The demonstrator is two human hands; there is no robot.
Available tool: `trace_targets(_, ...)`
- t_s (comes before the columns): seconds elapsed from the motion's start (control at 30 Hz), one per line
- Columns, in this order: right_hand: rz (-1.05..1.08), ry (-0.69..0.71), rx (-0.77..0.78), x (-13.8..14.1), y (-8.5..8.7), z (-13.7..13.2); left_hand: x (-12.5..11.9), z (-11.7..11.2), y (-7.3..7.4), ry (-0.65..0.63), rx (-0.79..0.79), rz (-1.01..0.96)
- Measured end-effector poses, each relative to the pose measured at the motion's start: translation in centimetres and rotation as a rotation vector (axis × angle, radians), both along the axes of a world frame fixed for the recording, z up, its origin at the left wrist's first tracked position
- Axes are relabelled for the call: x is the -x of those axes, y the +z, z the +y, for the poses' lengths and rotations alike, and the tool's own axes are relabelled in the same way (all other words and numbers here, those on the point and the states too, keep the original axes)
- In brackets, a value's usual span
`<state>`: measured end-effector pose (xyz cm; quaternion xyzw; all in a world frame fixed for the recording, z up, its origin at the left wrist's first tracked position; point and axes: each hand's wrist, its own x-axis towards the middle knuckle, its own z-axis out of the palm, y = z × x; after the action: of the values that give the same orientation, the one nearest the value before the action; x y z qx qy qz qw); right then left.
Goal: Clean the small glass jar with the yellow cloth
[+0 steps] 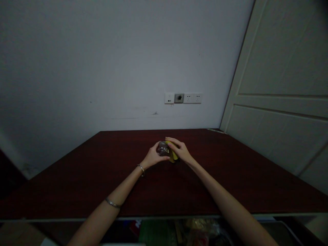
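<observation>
Both my arms reach out over a dark red-brown table [102, 171]. My left hand [153, 158] curls round a small clear glass-like object [163, 149] near the table's middle. My right hand [180, 150] presses a yellow cloth [174, 155] against that object, fingers closed over it. A bracelet sits on my left wrist and another band further up the forearm. The dim light hides what the clear object is exactly.
A white wall rises behind the table, with a row of sockets and a switch [183, 98]. A pale panelled door [282, 102] stands at the right. Below the table's near edge, coloured packets [179, 232] lie in shadow.
</observation>
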<state>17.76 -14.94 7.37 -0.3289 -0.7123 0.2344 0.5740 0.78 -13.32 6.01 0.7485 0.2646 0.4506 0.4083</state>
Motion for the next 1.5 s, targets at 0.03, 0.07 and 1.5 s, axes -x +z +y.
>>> trace_targets(0.03, 0.011, 0.01, -0.018, 0.0, 0.1, 0.0, 0.0, 0.0, -0.1, -0.008, -0.006, -0.001)
trace_targets(0.07, 0.024, 0.014, -0.025, 0.0, 0.2, 0.1, 0.0, 0.0, -0.2, -0.019, -0.009, -0.004)
trace_targets(1.5, -0.102, -0.113, -0.176, 0.8, -0.4, -0.7, 0.0, 0.9, -0.8, 0.045, -0.113, 0.095)
